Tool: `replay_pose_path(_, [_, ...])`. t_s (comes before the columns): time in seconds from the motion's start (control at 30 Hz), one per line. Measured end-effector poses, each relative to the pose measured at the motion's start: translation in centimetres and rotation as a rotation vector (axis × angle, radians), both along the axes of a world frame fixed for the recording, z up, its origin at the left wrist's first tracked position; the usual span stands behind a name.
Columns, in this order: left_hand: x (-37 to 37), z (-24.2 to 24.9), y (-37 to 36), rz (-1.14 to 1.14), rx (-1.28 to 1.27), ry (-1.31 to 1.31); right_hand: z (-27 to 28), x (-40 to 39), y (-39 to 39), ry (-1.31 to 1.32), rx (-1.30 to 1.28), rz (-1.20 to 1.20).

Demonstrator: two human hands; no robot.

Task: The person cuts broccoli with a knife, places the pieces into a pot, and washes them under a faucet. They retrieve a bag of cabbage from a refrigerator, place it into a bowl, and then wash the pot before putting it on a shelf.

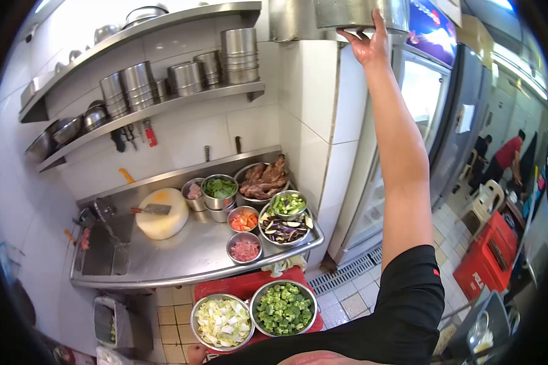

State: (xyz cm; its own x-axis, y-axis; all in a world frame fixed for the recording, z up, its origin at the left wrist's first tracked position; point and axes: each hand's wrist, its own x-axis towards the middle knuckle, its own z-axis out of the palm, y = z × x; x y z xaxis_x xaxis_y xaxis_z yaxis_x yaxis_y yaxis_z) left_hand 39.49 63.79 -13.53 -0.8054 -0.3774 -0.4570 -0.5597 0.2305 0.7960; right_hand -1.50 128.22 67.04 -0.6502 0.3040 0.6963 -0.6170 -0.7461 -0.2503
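Observation:
My right hand (370,45) reaches up at full stretch to a large metal pot (362,13) high at the top of the view. The thumb presses against the pot's side and the fingers curl under its bottom edge. Beside it stands another large metal pot (293,23). Only a small part of my left hand (196,353) shows at the bottom edge, close to a bowl of chopped cabbage (223,322); its fingers are mostly hidden. Touching that bowl is a bowl of broccoli (284,308), both on a red surface (225,283).
The steel counter (164,264) has a sink, a round chopping block (175,213) with a cleaver (155,209), and several bowls of cut vegetables and meat. Steel containers (240,58) line the wall shelves. A glass-door fridge (417,91) and red box (487,255) stand right; two people are beyond.

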Motion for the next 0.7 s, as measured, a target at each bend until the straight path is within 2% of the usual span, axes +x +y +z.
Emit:
replay_pose_path(0.03, [1.8, -0.4, -0.6, 0.032, -0.003, 0.003, 0.3, -1.7, 0.3, -0.057, -0.026, -0.036])
replay_pose_path(0.1, [5.5, -0.2, -0.8, -0.12, -0.392, -0.2, 0.3, -5.5, 1.1, -0.09, -0.01, -0.112])
replay_pose_path(0.13, [7.2, 0.3, -0.7, -0.092, -0.385, -0.208, 0.3, -7.4, 1.6, -0.142, -0.008, -0.166])
replay_pose_path(0.2, [9.4, 1.3, -0.4, -0.045, -0.105, 0.112, 0.1, -10.0, 2.3, -0.37, -0.087, -0.36])
replay_pose_path(0.23, [9.9, 1.7, 0.5, -0.02, -0.104, 0.11, -0.6, -10.6, 1.9, -0.37, -0.08, -0.336])
replay_pose_path(0.3, [10.5, 2.3, 2.1, 0.422, 0.154, 0.027, -2.9, -11.3, 1.2, -0.409, 0.197, -1.641])
replay_pose_path(0.33, [10.9, 2.1, 2.2, 0.442, 0.153, 0.033, -3.7, -11.8, 1.0, -0.404, 0.196, -1.62])
replay_pose_path(0.4, [12.3, 1.4, 2.3, 0.329, 0.085, -0.115, -5.0, -12.9, 0.2, -0.246, 1.024, -2.078])
replay_pose_path(0.43, [13.2, 0.8, 2.5, 0.35, 0.093, -0.115, -5.5, -13.5, -0.2, -0.369, 1.15, -2.174])
replay_pose_path(0.47, [14.3, -0.1, 2.6, 0.262, 0.05, -0.142, -5.7, -13.8, -0.6, -0.35, 1.154, -2.161])
replay_pose_path(0.5, [15.1, -0.5, 2.7, 0.171, 0.006, -0.171, -5.7, -13.9, -0.9, -0.418, 1.277, -2.143])
replay_pose_path(0.53, [15.6, -1.0, 2.8, 0.189, 0.013, -0.173, -5.6, -14.2, -1.3, -0.481, 1.398, -2.121])
replay_pose_path(0.7, [19.8, -1.3, 3.2, 0.241, 0.296, -0.352, -4.5, -14.9, -2.5, -0.609, 1.501, -2.121])
